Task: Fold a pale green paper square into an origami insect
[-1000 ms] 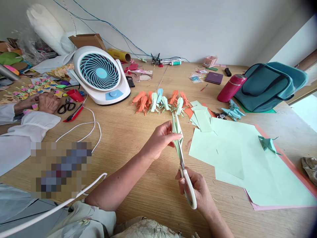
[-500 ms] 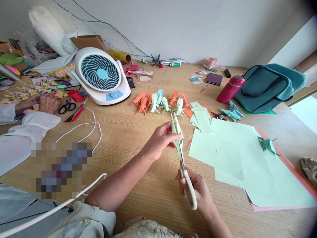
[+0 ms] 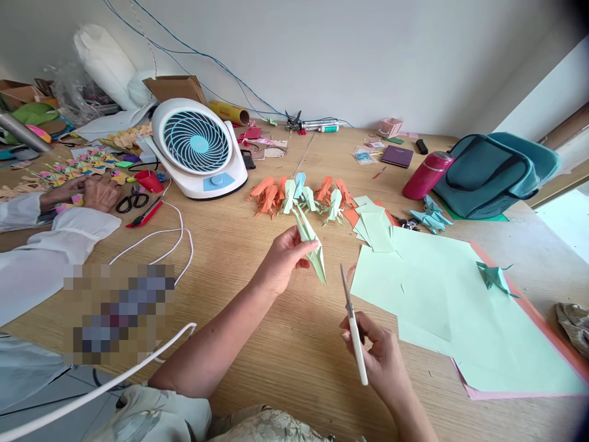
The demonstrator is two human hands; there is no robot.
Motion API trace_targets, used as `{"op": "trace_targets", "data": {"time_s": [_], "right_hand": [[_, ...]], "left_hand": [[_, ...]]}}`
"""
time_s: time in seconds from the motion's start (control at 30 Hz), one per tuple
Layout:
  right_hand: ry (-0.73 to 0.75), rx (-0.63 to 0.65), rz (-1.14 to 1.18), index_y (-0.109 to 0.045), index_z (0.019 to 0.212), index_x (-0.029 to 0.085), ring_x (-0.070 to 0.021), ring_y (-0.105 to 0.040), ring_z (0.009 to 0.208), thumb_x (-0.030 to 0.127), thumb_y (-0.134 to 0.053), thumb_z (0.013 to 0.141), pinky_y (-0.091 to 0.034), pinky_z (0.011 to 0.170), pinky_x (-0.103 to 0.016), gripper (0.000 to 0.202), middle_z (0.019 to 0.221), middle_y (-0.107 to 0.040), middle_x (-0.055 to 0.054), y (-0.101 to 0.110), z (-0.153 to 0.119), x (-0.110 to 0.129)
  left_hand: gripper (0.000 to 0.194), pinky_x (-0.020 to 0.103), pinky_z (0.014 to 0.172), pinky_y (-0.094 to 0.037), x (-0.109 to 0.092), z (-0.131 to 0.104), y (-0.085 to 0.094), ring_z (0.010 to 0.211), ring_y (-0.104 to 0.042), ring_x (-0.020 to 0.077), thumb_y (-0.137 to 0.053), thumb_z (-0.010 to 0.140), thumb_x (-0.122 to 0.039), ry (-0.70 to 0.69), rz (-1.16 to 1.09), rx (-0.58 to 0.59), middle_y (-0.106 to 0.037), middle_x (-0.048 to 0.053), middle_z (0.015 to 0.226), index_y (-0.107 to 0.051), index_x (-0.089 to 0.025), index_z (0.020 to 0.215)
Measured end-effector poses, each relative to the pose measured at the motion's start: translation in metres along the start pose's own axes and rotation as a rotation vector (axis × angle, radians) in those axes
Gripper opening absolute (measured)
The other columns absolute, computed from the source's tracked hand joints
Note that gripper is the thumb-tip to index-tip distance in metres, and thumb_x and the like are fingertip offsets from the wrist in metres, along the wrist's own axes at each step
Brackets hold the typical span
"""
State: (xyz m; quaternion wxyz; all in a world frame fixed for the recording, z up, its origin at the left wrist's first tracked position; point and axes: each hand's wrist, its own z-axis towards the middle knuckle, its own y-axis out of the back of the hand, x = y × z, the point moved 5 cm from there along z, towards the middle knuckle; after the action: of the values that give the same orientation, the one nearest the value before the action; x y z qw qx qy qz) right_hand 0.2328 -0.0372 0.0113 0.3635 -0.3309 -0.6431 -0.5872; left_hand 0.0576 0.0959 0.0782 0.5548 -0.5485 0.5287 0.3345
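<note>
Between the thumb and fingers of my left hand (image 3: 286, 256) is a pale green folded paper piece (image 3: 313, 250), long and pointed at both ends, its far end split into thin strips. My right hand (image 3: 378, 351) grips white-handled scissors (image 3: 354, 331) with the blades pointing up and away, apart from the paper. Beyond my left hand stands a row of folded paper figures in orange (image 3: 267, 196), pale green (image 3: 335, 205) and light blue (image 3: 300, 183). Small pale green sheets (image 3: 376, 228) lie to their right.
Large pale green sheets (image 3: 483, 325) cover the right side, with a teal folded figure (image 3: 496, 277) on them. A pink bottle (image 3: 427, 175) and teal bag (image 3: 488, 178) stand behind. At left are a fan (image 3: 197, 147), white cable (image 3: 181, 236) and a co-worker's hands (image 3: 99, 193).
The scissors have come away from the folded paper, down and to the right, and are turned edge-on. My left hand has shifted slightly left and tilted the paper.
</note>
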Motion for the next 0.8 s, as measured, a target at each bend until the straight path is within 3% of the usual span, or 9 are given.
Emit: {"op": "trace_targets", "data": {"time_s": [0.1,0.2,0.37,0.53,0.67,0.73,0.77,0.8], "right_hand": [[-0.066,-0.116,-0.340,-0.049,0.074,0.023,-0.0155,-0.047,0.058,0.050,-0.053,0.090,-0.035,0.058,-0.029,0.032,0.064,-0.053,0.002,0.019,0.003,-0.019],[-0.073,-0.187,-0.697,-0.058,0.089,0.024,-0.0229,-0.059,0.076,0.048,-0.052,0.090,-0.039,0.072,-0.036,0.024,0.081,-0.062,-0.002,0.037,0.006,-0.032],[-0.279,-0.302,-0.901,-0.060,0.116,0.023,-0.0299,-0.064,0.099,0.055,-0.044,0.094,-0.043,0.078,-0.043,0.042,0.106,-0.066,-0.009,0.062,0.003,-0.051],[-0.351,-0.385,-0.938,-0.062,0.125,0.020,-0.0329,-0.062,0.103,0.056,-0.046,0.092,-0.046,0.082,-0.047,0.051,0.112,-0.064,-0.014,0.072,-0.001,-0.060],[-0.184,-0.517,-0.868,-0.070,0.113,0.013,-0.0343,-0.059,0.104,0.054,-0.048,0.090,-0.045,0.091,-0.049,0.053,0.108,-0.065,-0.017,0.072,-0.002,-0.045],[-0.096,-0.612,-0.724,-0.073,0.104,0.014,-0.0327,-0.059,0.103,0.052,-0.049,0.090,-0.045,0.093,-0.049,0.047,0.106,-0.066,-0.016,0.069,-0.002,-0.027],[-0.067,-0.601,-0.590,-0.074,0.100,0.017,-0.0299,-0.061,0.099,0.050,-0.051,0.090,-0.047,0.090,-0.046,0.041,0.105,-0.067,-0.014,0.064,0.001,-0.018],[-0.047,-0.504,-0.425,-0.073,0.096,0.019,-0.0262,-0.062,0.092,0.048,-0.053,0.091,-0.048,0.086,-0.042,0.036,0.101,-0.068,-0.011,0.055,0.006,-0.010]], "left_hand": [[0.033,0.016,0.053,-0.042,0.006,-0.005,0.014,0.066,-0.052,0.0070,-0.081,0.067,-0.035,0.013,0.002,-0.040,-0.057,-0.003,0.077,-0.058,-0.017,0.083],[0.036,0.018,0.055,-0.042,0.016,-0.012,0.025,0.068,-0.053,0.0080,-0.083,0.065,-0.036,0.045,0.017,-0.043,-0.059,-0.002,0.078,-0.060,-0.017,0.083],[0.037,0.019,0.055,-0.037,0.032,-0.020,0.032,0.064,-0.052,0.0077,-0.087,0.059,-0.036,0.093,0.040,-0.005,-0.061,-0.002,0.073,-0.061,-0.015,0.076],[0.042,0.022,0.065,-0.043,0.048,-0.023,0.029,0.068,-0.058,0.0097,-0.091,0.052,-0.032,0.139,-0.016,0.046,-0.065,-0.002,0.074,-0.060,-0.014,0.075],[0.047,0.021,0.059,-0.041,0.061,-0.027,0.029,0.064,-0.056,0.0094,-0.092,0.051,-0.035,0.198,0.008,0.082,-0.063,-0.002,0.070,-0.059,-0.015,0.078],[0.048,0.021,0.057,-0.040,0.065,-0.028,0.028,0.062,-0.054,0.0086,-0.092,0.051,-0.037,0.210,0.008,0.111,-0.060,-0.003,0.068,-0.059,-0.015,0.079],[0.047,0.020,0.056,-0.039,0.067,-0.029,0.027,0.061,-0.053,0.0082,-0.092,0.052,-0.038,0.210,0.003,0.133,-0.060,-0.004,0.067,-0.060,-0.015,0.079],[0.047,0.020,0.055,-0.038,0.068,-0.029,0.025,0.061,-0.052,0.0077,-0.091,0.053,-0.038,0.210,-0.003,0.157,-0.059,-0.004,0.067,-0.060,-0.015,0.079]]}}
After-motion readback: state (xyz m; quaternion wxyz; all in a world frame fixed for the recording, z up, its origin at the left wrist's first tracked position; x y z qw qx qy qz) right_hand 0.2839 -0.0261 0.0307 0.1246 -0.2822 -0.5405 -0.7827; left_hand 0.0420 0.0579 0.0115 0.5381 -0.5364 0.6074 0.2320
